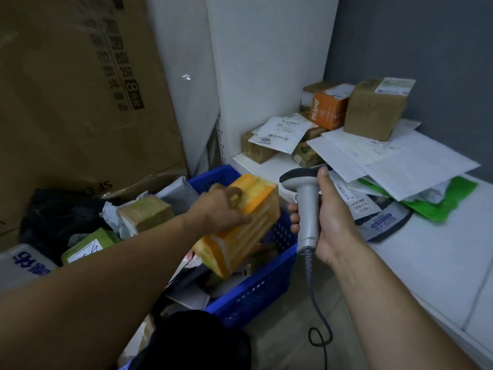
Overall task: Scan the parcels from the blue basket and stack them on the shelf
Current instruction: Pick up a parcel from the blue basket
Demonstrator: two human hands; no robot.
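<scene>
My left hand [221, 206] grips an orange and cream parcel [248, 231], tilted above the blue basket [256, 289]. My right hand [328, 222] holds a grey barcode scanner [304, 198] by its handle, just right of the parcel, with the scanner head turned toward the parcel. Its cable [317, 316] hangs down to the floor. The basket holds several more parcels and mailers, among them a taped brown box [146, 212] and a green box [88, 247]. The white shelf [426, 263] on the right carries stacked parcels.
On the shelf lie brown boxes [373, 110], an orange box [328, 108], white mailers [392, 161], a green bag [448, 201] and grey bags [384, 222]. A big cardboard carton [80, 89] leans at the left. A black bag [58, 212] lies behind the basket.
</scene>
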